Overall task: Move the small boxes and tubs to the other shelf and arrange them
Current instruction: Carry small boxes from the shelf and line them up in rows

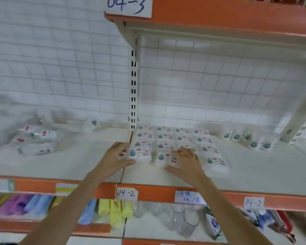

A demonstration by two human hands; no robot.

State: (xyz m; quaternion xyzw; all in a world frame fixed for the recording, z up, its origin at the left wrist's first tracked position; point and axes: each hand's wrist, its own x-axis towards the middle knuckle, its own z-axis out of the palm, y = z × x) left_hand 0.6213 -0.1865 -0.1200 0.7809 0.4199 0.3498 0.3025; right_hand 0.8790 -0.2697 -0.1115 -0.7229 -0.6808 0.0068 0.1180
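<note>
White wire-grid backing rises behind the pale cream shelf [78, 161] with its orange front edge, where I see small white printed boxes [180, 138] laid flat in neat rows right of the slotted white upright post [133, 89]. My left hand [113, 159] grips the front-left white box [140, 153], fingers curled along its left side and thumb at its front edge. My right hand [185, 161] lies with spread fingers on the neighbouring front box [163, 159]. Loose white packets [34, 140] lie well apart on the left.
</note>
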